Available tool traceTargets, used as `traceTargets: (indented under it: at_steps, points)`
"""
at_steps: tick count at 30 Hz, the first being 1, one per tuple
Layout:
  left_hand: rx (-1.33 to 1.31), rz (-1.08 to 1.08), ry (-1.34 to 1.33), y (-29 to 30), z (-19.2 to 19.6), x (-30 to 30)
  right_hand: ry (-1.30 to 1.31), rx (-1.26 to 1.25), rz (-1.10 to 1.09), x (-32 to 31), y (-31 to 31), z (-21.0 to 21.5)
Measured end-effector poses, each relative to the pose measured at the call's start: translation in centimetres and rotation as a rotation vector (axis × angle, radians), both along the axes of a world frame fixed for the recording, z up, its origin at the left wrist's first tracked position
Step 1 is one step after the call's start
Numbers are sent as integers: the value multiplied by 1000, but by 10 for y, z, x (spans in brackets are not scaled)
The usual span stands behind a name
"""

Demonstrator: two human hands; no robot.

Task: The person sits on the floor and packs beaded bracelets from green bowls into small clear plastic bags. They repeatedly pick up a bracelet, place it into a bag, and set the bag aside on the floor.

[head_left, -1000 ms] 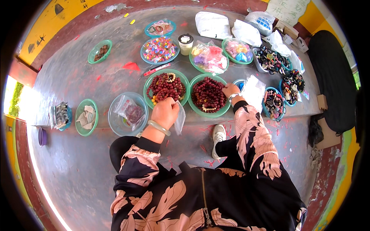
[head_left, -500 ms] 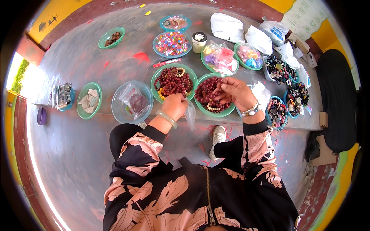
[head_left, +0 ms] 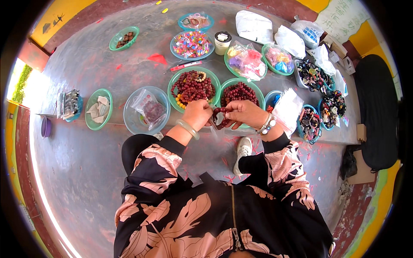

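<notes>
A green bowl (head_left: 262, 95) of dark red strands (head_left: 241, 93) stood just beyond the hands, presumably for easy reach. The left hand (head_left: 197, 115) pinched a clear bag (head_left: 214, 132), while the right hand (head_left: 249, 115) grasped a beaded bracelet (head_left: 220, 126) at its right side; its loop lay between both hands, close by the bag, though whether any beads were inside could not be told.

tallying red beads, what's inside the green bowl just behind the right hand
Dark red beads are heaped in the green bowl. The right hand covers its near part; anything beneath the top layer is hidden.
</notes>
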State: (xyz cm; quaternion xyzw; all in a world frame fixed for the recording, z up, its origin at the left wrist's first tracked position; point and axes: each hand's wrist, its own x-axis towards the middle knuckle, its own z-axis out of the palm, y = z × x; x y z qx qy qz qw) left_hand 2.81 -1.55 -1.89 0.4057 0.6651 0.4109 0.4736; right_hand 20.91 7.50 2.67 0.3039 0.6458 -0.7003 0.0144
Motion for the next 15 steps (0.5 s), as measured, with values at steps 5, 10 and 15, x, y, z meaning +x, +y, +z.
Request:
traceTargets:
  at_steps: [5, 10, 15]
  points:
    - [2, -26, -62, -1, 3, 0, -174, 261, 53, -7, -8, -3]
    - [-18, -20, -119, -4, 1, -2, -123, 313, -77, -6, -8, 5]
    - [-15, -9, -127, -6, 1, -4, -73, 357, -504, 33, 54, -12]
